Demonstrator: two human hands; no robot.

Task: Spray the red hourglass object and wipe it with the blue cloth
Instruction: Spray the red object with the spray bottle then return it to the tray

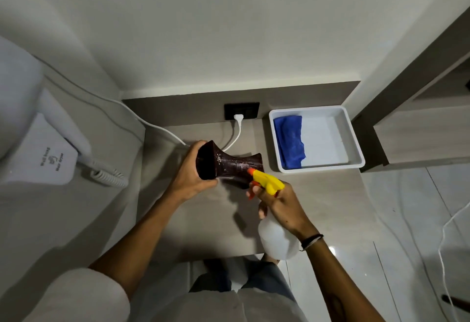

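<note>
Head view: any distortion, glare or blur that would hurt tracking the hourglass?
Head view: wide-angle bending at the edges; dim, soft light. The red hourglass object reads nearly brown, with droplets and wet sheen on it. Soft shadows fall on the counter beneath the left hand and right hand. Small glare spot on the floor. Spray bottle slightly soft.
</note>
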